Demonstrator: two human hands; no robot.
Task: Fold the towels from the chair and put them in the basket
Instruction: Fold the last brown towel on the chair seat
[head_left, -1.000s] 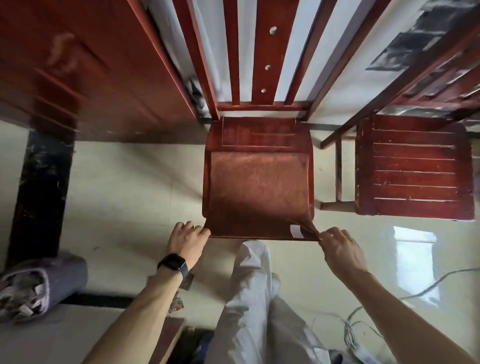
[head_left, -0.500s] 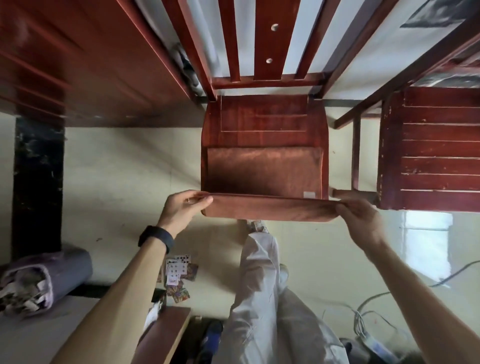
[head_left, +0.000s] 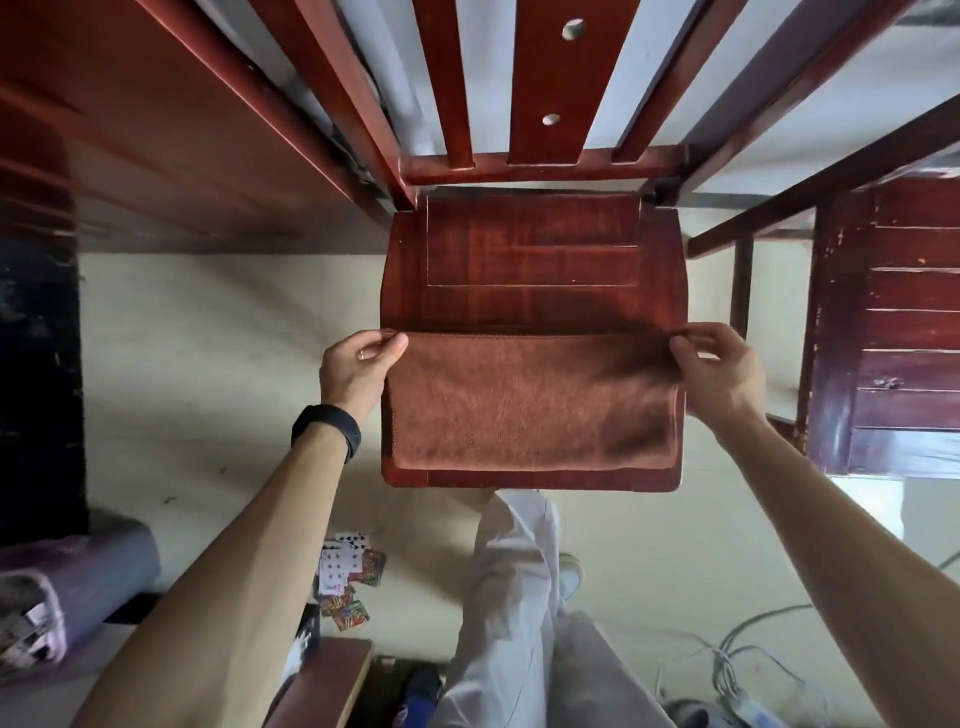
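The brown terry towel (head_left: 530, 400) is laid doubled on the near half of the chair (head_left: 530, 260) seat, its soft nap dull against the glossy red-brown wood. Its far edge is pinched at the left corner by the left hand (head_left: 356, 364) and at the right corner by the right hand (head_left: 719, 369), presumably so that the layers are held taut and squared for the fold. Playing cards (head_left: 348, 577) are scattered on the pale floor (head_left: 208, 364) at near left. A slatted second chair (head_left: 909, 332) stands at right.
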